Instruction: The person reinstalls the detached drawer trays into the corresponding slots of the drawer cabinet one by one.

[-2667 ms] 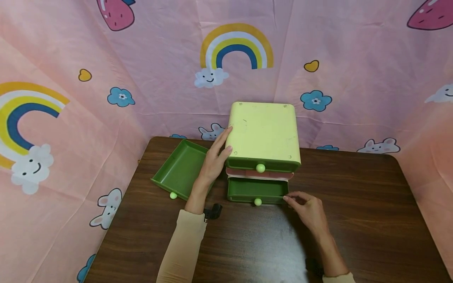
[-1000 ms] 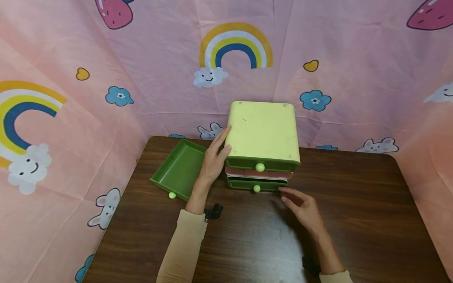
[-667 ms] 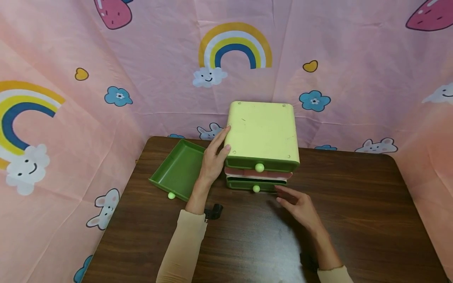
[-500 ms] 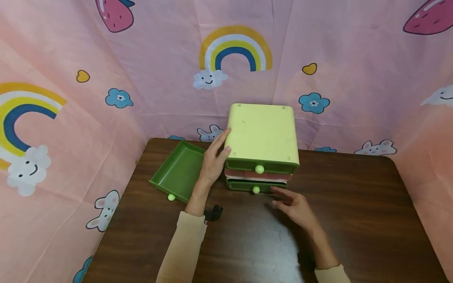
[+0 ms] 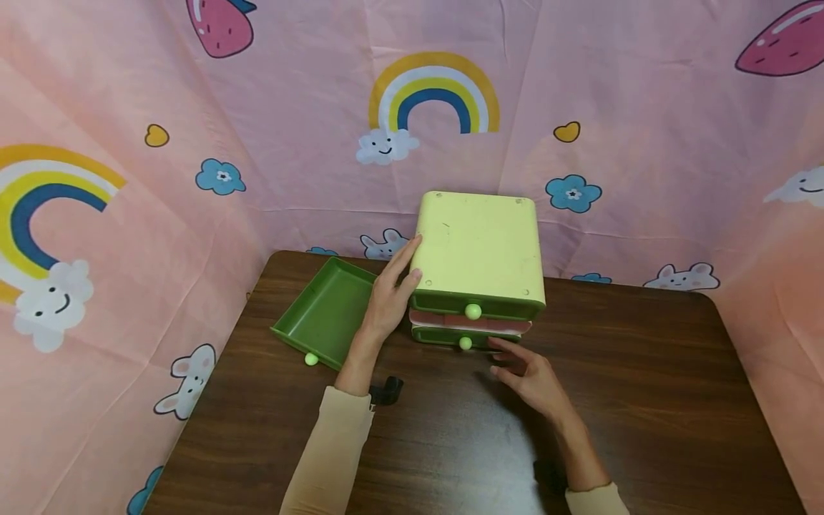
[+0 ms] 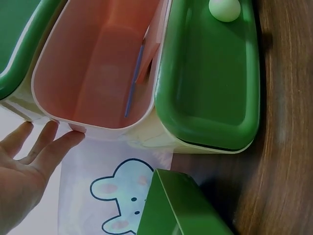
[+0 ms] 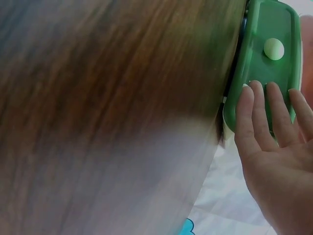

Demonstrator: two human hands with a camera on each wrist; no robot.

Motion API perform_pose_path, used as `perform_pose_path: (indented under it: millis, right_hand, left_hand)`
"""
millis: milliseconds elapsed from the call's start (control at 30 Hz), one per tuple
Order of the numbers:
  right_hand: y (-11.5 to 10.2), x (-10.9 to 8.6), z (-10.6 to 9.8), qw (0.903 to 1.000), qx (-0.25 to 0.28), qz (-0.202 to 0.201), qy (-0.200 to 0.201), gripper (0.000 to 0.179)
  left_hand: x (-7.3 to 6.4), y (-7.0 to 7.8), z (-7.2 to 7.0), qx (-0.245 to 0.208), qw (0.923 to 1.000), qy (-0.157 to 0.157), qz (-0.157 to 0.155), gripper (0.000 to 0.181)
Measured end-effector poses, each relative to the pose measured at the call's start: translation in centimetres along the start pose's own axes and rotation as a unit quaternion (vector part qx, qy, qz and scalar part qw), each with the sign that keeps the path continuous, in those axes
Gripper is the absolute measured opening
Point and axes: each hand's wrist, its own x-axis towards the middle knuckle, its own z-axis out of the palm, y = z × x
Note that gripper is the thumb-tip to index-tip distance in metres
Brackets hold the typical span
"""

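A pale yellow drawer cabinet stands at the back of the table. Its top has a green drawer, below it lies a pink compartment open at the front, and the lower green drawer sits pushed in. My left hand rests on the cabinet's left side, fingertips at its upper edge. My right hand has its fingers extended at the lower drawer's front, right of the round light green knob. The fingertips look close to the front; contact is hard to tell.
A loose green drawer lies angled on the brown wooden table, left of the cabinet and partly behind my left forearm. Inside the pink compartment are a thin blue strip and a pink flat piece. Printed pink cloth hangs behind.
The lower drawer, pulled out with my right hand at its front right corner, has slid into the cabinet. My right hand has moved left along its front; my left hand stays in place.
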Motion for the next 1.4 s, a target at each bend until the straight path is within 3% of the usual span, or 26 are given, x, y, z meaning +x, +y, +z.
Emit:
perform_pose_path:
  millis: [167, 300, 500, 667, 767, 900, 1000, 1100, 1300, 1400]
  right_hand:
    - [0.0, 0.1, 0.1, 1.0000, 0.002, -0.003, -0.001, 0.050]
    - [0.4, 0.2, 0.1, 0.9999, 0.009, -0.014, 0.002, 0.049]
    - [3.0, 0.3, -0.3, 0.9998, -0.001, -0.010, 0.014, 0.045]
    - [3.8, -0.7, -2.0, 0.9961, -0.049, -0.001, 0.074, 0.036]
    - [3.4, -1.1, -2.7, 0.9926, -0.053, -0.016, 0.108, 0.032]
    - [1.4, -1.3, -3.0, 0.9905, -0.041, -0.037, 0.126, 0.028]
    - [0.1, -1.3, -3.1, 0.9893, -0.032, -0.049, 0.134, 0.026]
    - [-0.5, -1.4, -3.5, 0.9879, -0.040, -0.055, 0.139, 0.025]
    - [-0.3, -1.7, -4.6, 0.9800, -0.095, -0.074, 0.158, 0.026]
    - [-0.8, -1.6, -4.9, 0.9746, -0.108, -0.100, 0.169, 0.027]
  left_hand:
    - [0.0, -2.4, 0.1, -0.014, 0.9998, 0.009, -0.013, 0.052]
    - [0.1, -2.9, -0.3, 0.002, 0.9999, 0.004, -0.013, 0.052]
    - [-0.2, -3.6, -2.4, 0.029, 0.9987, 0.008, -0.041, 0.045]
    - [-0.8, -4.5, -4.1, 0.036, 0.9969, 0.024, -0.066, 0.039]
    - [-1.1, -4.4, -4.6, 0.036, 0.9962, 0.018, -0.077, 0.039]
    - [-1.6, -2.9, -4.9, 0.037, 0.9958, 0.009, -0.083, 0.039]
    - [-1.9, -1.7, -5.2, 0.041, 0.9959, 0.013, -0.079, 0.039]
    - [-2.2, -1.4, -5.6, 0.042, 0.9968, 0.017, -0.066, 0.040]
    - [-2.9, -1.7, -6.4, 0.075, 0.9950, 0.008, -0.065, 0.044]
    - [-3.2, -3.9, -7.5, 0.102, 0.9926, 0.008, -0.065, 0.048]
